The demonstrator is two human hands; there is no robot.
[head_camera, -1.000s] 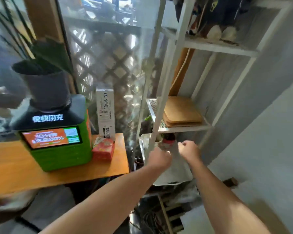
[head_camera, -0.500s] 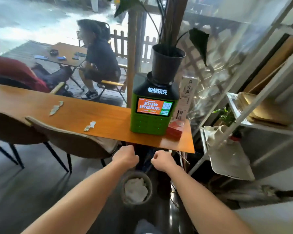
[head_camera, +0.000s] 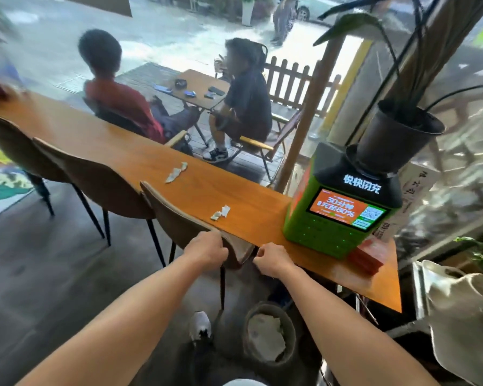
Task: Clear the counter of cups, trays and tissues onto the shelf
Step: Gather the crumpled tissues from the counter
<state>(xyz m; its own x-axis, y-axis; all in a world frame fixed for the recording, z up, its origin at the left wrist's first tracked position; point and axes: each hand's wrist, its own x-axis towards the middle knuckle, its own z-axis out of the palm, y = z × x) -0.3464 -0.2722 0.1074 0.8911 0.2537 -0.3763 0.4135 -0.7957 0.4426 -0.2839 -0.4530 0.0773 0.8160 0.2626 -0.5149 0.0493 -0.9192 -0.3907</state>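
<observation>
Both hands have come up from over the bin point(head_camera: 268, 338) to the front edge of the counter point(head_camera: 248, 218) since the prior frame. The view has swung further from the shelf point(head_camera: 417, 285) toward the seats.

Status: partly done, by judgement. No cups or trays show on the counter. Two lots of tissues remain on it, the near tissues point(head_camera: 221, 213) and the far tissues point(head_camera: 176, 172). Neither is in hand.

Near tissues: these lie on the counter top, just inside the front edge, above the gap between the hands. They are near the left hand point(head_camera: 207, 250) but apart from it, with the top of a chair point(head_camera: 179, 218) back between. The right hand point(head_camera: 273, 259) is also near, to their lower right.

Far tissues: these lie further left along the counter, well apart from both hands.

Hand state: both hands have the fingers curled in like fists and hold nothing visible. The left hand overlaps the top edge of the chair back, and whether it touches cannot be told.

Surroundings: a green charger point(head_camera: 340, 218) stands on the counter to the right of the hands, with a pot point(head_camera: 396, 140) on top. The bin sits under the counter and holds white paper. Only an edge of the shelf shows, at the far right, well apart from the tissues.

Remaining: collect both lots of tissues and carry them right to the shelf.
</observation>
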